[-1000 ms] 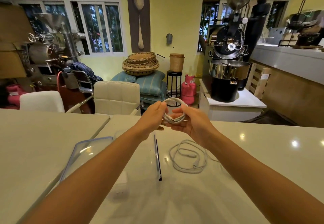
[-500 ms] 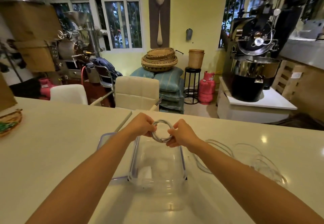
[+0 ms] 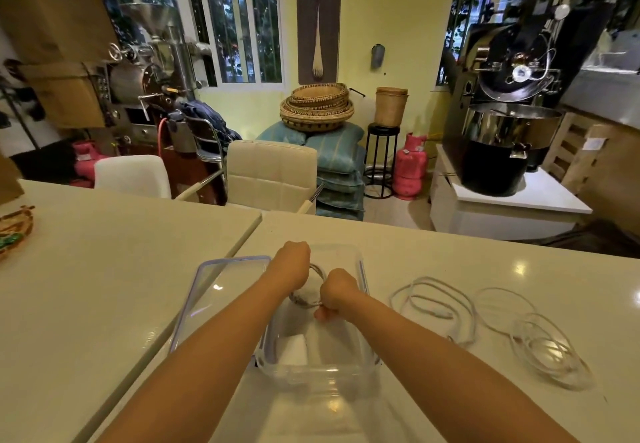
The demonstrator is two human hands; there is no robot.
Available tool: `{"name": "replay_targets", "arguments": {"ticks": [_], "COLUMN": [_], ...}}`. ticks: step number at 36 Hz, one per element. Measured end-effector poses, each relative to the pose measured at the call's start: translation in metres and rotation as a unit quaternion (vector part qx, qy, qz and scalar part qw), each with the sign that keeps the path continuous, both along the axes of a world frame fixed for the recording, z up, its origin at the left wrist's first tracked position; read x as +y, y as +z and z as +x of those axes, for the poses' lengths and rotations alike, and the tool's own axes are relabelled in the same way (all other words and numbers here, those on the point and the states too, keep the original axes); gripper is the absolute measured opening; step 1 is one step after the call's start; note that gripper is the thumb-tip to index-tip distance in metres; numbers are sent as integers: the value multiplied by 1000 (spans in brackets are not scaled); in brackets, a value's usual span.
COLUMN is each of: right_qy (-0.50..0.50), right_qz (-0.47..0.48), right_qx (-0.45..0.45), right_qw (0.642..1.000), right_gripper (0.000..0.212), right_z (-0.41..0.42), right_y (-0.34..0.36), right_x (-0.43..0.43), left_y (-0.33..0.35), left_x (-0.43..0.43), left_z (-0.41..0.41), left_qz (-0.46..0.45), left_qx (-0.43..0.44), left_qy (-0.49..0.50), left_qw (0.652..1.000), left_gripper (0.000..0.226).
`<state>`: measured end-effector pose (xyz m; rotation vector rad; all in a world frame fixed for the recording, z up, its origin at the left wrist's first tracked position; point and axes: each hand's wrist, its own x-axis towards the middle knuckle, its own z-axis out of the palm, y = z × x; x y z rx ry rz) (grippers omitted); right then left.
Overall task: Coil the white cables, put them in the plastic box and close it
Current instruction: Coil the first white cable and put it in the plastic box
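With the left hand [image 3: 292, 262] and right hand [image 3: 337, 292] both clamped on the coiled cable [image 3: 306, 300], lower it flat into the plastic box [image 3: 362, 269] beneath the grip.

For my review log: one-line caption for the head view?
Both hands, left hand and right hand, lower a coiled cable into the open plastic box.

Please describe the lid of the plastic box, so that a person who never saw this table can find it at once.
On the white table, find the clear plastic box where both hands hold a coiled cable. The lid lies flat just left of it, under the left forearm. Unlike the box, it is a thin sheet with a bluish rim.
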<state>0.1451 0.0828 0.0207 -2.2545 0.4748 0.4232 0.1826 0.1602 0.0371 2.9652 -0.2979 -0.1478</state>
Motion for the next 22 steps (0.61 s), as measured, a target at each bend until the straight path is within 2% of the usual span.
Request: {"name": "replay_targets", "arguments": {"ticks": [10,13,15,18,22], "right_qy": [21,31,35,40,44], "right_qz": [-29,-40,-46,-64,-64], "right_qx": [-3,-24,-39,-66,-99], "right_qw": [999,998,998,995,992], "right_gripper": [38,8,31,32,32], "right_z": [-4,-7,-7,-8,-12], "right_y": [-7,-5,-6,-5,-1], "right_x": [-3,-2,-3,-3,-2], "left_y": [-6,-6,-8,-10,-9], "left_x": [-5,-6,-5,-4,-7], "left_z": [2,1,-1,-4,-2], "left_qz": [124,149,163,185,197], "left_qx": [-18,-30,-55,-77,-59], "left_qy": [-59,-71,-84,-95,-87], "left_qw": [990,986,981,975,975], "left_gripper": [25,25,26,28,27]}}
